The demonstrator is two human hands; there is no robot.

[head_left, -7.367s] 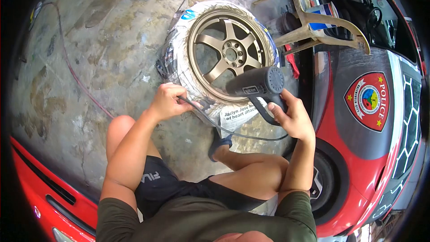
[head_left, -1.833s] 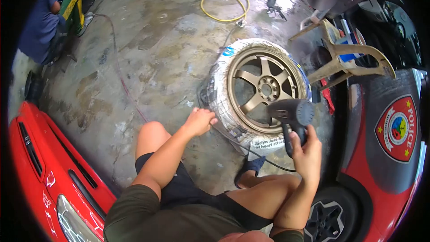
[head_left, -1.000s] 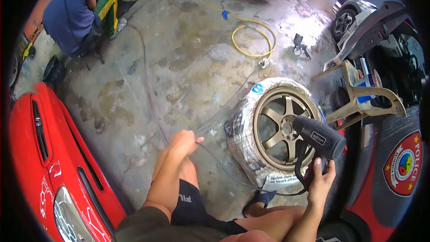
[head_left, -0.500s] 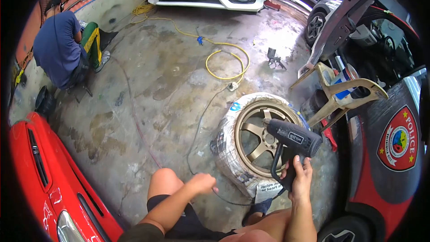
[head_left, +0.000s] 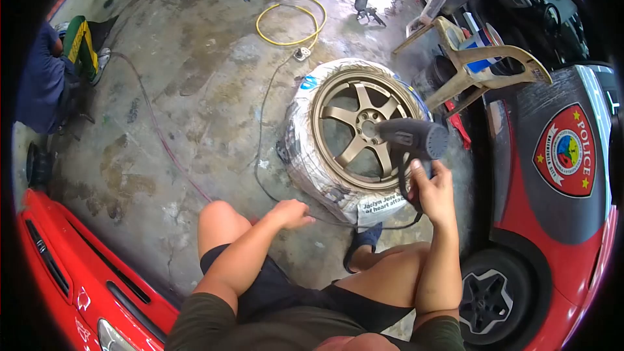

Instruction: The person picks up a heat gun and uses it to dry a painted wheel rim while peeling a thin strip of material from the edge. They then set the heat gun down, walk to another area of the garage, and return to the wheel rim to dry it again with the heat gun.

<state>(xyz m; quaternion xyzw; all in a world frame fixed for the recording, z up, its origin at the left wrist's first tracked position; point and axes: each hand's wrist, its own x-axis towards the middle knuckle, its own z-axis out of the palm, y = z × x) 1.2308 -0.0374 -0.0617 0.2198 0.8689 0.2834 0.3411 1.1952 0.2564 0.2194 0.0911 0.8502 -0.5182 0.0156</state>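
Note:
My right hand (head_left: 431, 188) grips the handle of a black heat gun (head_left: 413, 138) over the wheel, its nozzle pointing left towards the hub. Below it lies a bronze multi-spoke wheel (head_left: 356, 114), flat on the floor, its tyre wrapped in newspaper (head_left: 311, 156) and plastic. My left hand (head_left: 291, 214) is closed, with curled fingers, near my knee. The heat gun's dark power cord (head_left: 261, 146) passes at or behind that hand; whether the fingers hold it is hidden.
A yellow extension cord (head_left: 286, 5) lies coiled beyond the wheel, near a spray gun (head_left: 369, 12). On the right are a plastic chair (head_left: 497, 58) and a police-marked car (head_left: 552, 208). A red bumper (head_left: 78, 266) lies left. Another person (head_left: 42, 84) squats at far left.
My view has tilted down, so the floor items appear higher. The heat gun has shifted slightly relative to the wheel, now covering the hub's right side. My left hand has moved slightly nearer my body.

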